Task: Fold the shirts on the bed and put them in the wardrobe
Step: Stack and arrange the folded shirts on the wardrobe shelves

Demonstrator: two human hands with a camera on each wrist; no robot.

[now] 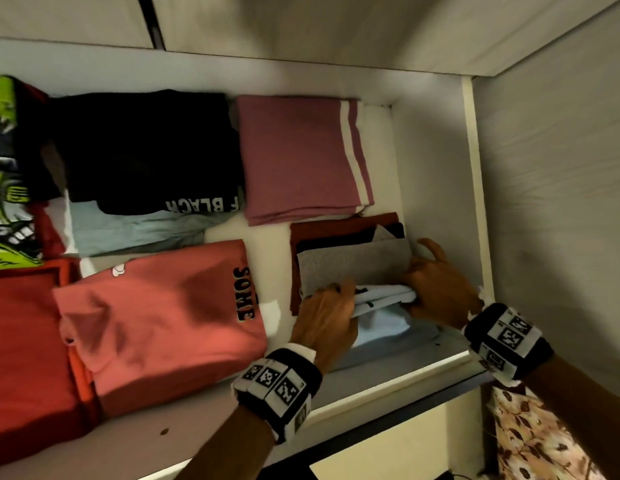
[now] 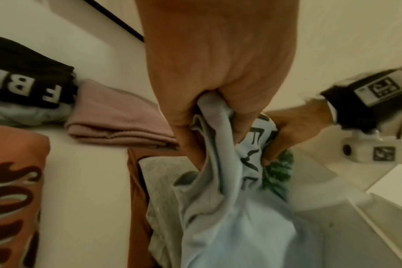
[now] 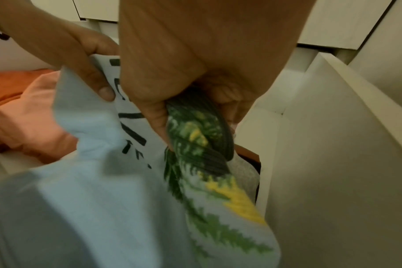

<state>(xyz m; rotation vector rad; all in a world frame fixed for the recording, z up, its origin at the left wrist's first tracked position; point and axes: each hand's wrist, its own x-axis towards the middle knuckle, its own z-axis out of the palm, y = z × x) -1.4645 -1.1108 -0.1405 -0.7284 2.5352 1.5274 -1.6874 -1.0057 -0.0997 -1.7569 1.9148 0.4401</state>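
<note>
A folded light blue shirt with black lettering and a green and yellow print sits at the right end of the wardrobe shelf. My left hand grips its left edge, fingers curled into the cloth. My right hand grips its right edge at the printed part, the thumb on top. The shirt lies partly over a folded grey shirt stacked on a dark red one.
Folded shirts fill the shelf: a pink one behind, a coral one with "SOME" to the left, black and pale blue ones further back, red ones at far left. The wardrobe side wall stands close on the right.
</note>
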